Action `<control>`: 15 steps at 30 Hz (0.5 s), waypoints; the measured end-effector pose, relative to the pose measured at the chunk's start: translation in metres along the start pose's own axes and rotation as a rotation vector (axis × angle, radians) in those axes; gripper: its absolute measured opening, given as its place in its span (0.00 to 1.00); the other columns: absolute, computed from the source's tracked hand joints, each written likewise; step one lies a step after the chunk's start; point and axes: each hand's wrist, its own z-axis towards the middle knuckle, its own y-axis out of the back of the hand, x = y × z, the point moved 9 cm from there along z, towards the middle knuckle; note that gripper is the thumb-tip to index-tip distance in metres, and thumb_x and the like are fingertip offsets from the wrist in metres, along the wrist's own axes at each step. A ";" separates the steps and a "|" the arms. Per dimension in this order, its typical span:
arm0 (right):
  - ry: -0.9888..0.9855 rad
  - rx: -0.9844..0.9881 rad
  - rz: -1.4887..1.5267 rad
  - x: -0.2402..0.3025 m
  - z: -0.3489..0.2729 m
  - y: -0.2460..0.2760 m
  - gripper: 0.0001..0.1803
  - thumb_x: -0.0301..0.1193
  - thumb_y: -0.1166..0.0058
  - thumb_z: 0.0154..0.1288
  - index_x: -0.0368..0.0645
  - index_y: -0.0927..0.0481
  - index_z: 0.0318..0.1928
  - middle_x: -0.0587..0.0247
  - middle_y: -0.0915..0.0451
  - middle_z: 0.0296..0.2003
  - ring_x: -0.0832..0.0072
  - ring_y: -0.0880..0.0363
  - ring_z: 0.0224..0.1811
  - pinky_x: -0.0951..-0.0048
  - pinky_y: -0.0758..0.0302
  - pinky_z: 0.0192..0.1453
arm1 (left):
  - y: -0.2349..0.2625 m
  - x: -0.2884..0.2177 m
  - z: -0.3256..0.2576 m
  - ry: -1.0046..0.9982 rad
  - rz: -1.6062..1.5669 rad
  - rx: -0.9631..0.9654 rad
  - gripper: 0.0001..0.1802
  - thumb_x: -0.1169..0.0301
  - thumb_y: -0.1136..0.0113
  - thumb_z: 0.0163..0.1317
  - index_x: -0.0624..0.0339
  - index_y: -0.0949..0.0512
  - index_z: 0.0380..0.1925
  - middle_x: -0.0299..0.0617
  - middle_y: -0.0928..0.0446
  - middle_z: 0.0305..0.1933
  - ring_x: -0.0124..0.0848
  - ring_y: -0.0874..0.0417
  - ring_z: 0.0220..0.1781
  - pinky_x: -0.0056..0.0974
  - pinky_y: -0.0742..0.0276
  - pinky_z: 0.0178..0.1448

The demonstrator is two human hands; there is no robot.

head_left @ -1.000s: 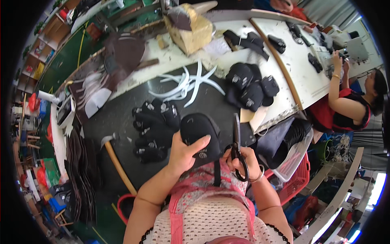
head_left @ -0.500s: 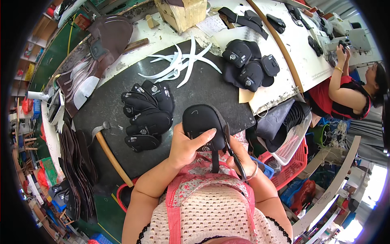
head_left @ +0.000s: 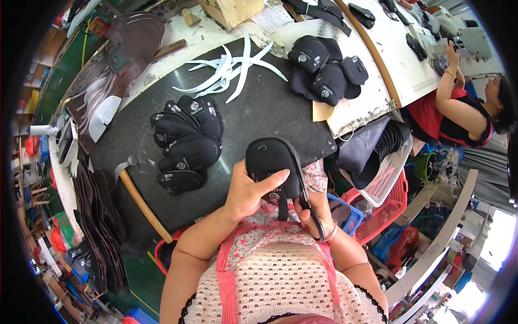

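Over the front edge of the bench I hold a black padded insole with pale printing. My left hand grips its left side, thumb pressed across the top. A narrow dark strip hangs from its lower end. In my right hand is a pair of scissors with dark handles, the blades up along the insole's right edge. Whether the blades are apart cannot be made out. Several similar black insoles lie fanned out on the dark mat to the left.
White curved strips lie at the back; more black padded pieces sit back right. A hammer and dark sole-shaped pieces are at left. Right of me stand white and red baskets. A co-worker is far right.
The bench and its contents have shifted slightly up and left in view. The scissors sit a little lower against the insole's right edge. Both hands keep their holds.
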 end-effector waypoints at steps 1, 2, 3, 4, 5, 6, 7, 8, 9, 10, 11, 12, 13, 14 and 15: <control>-0.015 -0.016 -0.003 -0.005 -0.004 0.000 0.34 0.61 0.54 0.57 0.37 0.31 0.26 0.61 0.33 0.18 0.68 0.33 0.20 0.69 0.37 0.25 | 0.000 0.003 0.000 0.019 0.005 0.002 0.10 0.79 0.38 0.52 0.66 0.22 0.36 0.37 0.21 0.34 0.22 0.21 0.34 0.30 0.24 0.40; -0.030 -0.033 -0.007 -0.009 -0.008 0.001 0.33 0.61 0.53 0.58 0.37 0.30 0.26 0.61 0.33 0.18 0.68 0.33 0.19 0.70 0.37 0.25 | -0.001 0.004 -0.001 0.027 0.005 0.005 0.10 0.79 0.38 0.52 0.66 0.22 0.36 0.37 0.21 0.34 0.22 0.21 0.34 0.30 0.24 0.40; -0.036 -0.038 -0.004 -0.008 -0.009 0.001 0.33 0.61 0.53 0.58 0.37 0.30 0.26 0.61 0.33 0.18 0.68 0.33 0.19 0.70 0.37 0.25 | -0.003 0.008 -0.002 0.052 0.016 0.015 0.10 0.79 0.38 0.52 0.66 0.22 0.36 0.37 0.21 0.34 0.22 0.21 0.34 0.29 0.25 0.40; 0.001 -0.063 -0.002 -0.002 -0.007 0.002 0.33 0.60 0.54 0.58 0.37 0.30 0.27 0.61 0.32 0.18 0.68 0.32 0.20 0.70 0.37 0.25 | -0.004 0.011 -0.004 0.078 0.027 0.026 0.10 0.79 0.38 0.52 0.66 0.22 0.36 0.37 0.21 0.34 0.22 0.22 0.33 0.29 0.25 0.40; 0.038 -0.089 0.000 0.003 -0.007 0.003 0.33 0.60 0.54 0.58 0.37 0.30 0.28 0.61 0.32 0.18 0.68 0.32 0.20 0.70 0.37 0.25 | -0.004 0.013 -0.004 0.086 0.027 0.029 0.10 0.79 0.38 0.52 0.66 0.22 0.36 0.37 0.21 0.34 0.22 0.22 0.33 0.29 0.25 0.40; 0.056 -0.119 -0.007 -0.003 -0.008 0.003 0.33 0.60 0.55 0.58 0.36 0.30 0.30 0.61 0.32 0.19 0.68 0.33 0.20 0.70 0.37 0.26 | -0.005 0.015 -0.003 0.096 0.048 0.043 0.10 0.79 0.38 0.51 0.66 0.22 0.36 0.37 0.21 0.34 0.22 0.22 0.34 0.29 0.25 0.40; 0.049 -0.128 -0.006 -0.005 -0.010 0.001 0.33 0.60 0.55 0.58 0.36 0.30 0.30 0.61 0.32 0.19 0.68 0.33 0.20 0.70 0.37 0.26 | -0.006 0.016 -0.003 0.105 0.068 0.056 0.10 0.79 0.38 0.51 0.66 0.22 0.35 0.36 0.21 0.34 0.22 0.22 0.34 0.29 0.25 0.40; 0.048 -0.131 0.035 -0.007 -0.012 -0.001 0.34 0.61 0.55 0.58 0.36 0.30 0.31 0.62 0.32 0.19 0.69 0.33 0.21 0.70 0.36 0.26 | -0.007 0.018 -0.004 0.114 0.068 0.062 0.10 0.79 0.38 0.51 0.66 0.22 0.35 0.36 0.21 0.34 0.22 0.22 0.34 0.29 0.25 0.40; 0.051 -0.131 0.076 -0.007 -0.013 -0.002 0.34 0.61 0.56 0.58 0.36 0.30 0.32 0.62 0.32 0.20 0.70 0.33 0.21 0.71 0.36 0.26 | -0.007 0.018 -0.004 0.095 0.069 0.065 0.10 0.79 0.38 0.51 0.66 0.22 0.36 0.36 0.21 0.35 0.21 0.22 0.34 0.29 0.25 0.40; -0.009 -0.097 0.096 -0.010 -0.016 -0.004 0.35 0.62 0.57 0.59 0.36 0.30 0.32 0.64 0.33 0.20 0.73 0.34 0.22 0.72 0.37 0.27 | -0.007 0.017 -0.004 0.076 0.071 0.068 0.11 0.79 0.38 0.51 0.66 0.23 0.36 0.37 0.21 0.35 0.21 0.22 0.35 0.29 0.25 0.40; -0.012 -0.102 0.097 -0.009 -0.019 -0.003 0.35 0.62 0.57 0.59 0.36 0.30 0.32 0.64 0.33 0.20 0.73 0.34 0.22 0.72 0.37 0.27 | -0.008 0.018 -0.004 0.080 0.071 0.071 0.11 0.79 0.38 0.51 0.66 0.23 0.36 0.37 0.21 0.35 0.21 0.22 0.35 0.29 0.25 0.40; -0.040 -0.074 0.124 -0.011 -0.021 -0.006 0.35 0.62 0.57 0.58 0.36 0.30 0.32 0.65 0.33 0.21 0.75 0.35 0.22 0.73 0.38 0.27 | -0.007 0.016 -0.004 0.050 0.069 0.050 0.12 0.79 0.37 0.51 0.66 0.23 0.37 0.37 0.21 0.36 0.21 0.22 0.35 0.28 0.25 0.40; -0.068 -0.046 0.151 -0.013 -0.022 -0.008 0.35 0.62 0.57 0.58 0.36 0.30 0.32 0.66 0.34 0.21 0.77 0.36 0.23 0.74 0.38 0.27 | -0.006 0.014 -0.004 0.021 0.068 0.030 0.13 0.79 0.37 0.51 0.66 0.23 0.38 0.37 0.22 0.36 0.21 0.22 0.35 0.28 0.25 0.40; -0.068 -0.050 0.152 -0.013 -0.022 -0.009 0.35 0.62 0.57 0.58 0.36 0.30 0.32 0.66 0.34 0.21 0.77 0.36 0.23 0.74 0.38 0.27 | -0.005 0.015 -0.004 0.023 0.069 0.032 0.13 0.79 0.37 0.51 0.66 0.23 0.38 0.37 0.22 0.36 0.21 0.22 0.35 0.28 0.25 0.40; -0.056 -0.069 0.178 -0.011 -0.023 -0.008 0.36 0.63 0.57 0.58 0.36 0.30 0.33 0.66 0.34 0.21 0.78 0.37 0.23 0.75 0.39 0.27 | -0.006 0.016 -0.004 0.012 0.131 0.051 0.13 0.78 0.37 0.51 0.65 0.24 0.38 0.36 0.22 0.36 0.21 0.22 0.35 0.28 0.25 0.41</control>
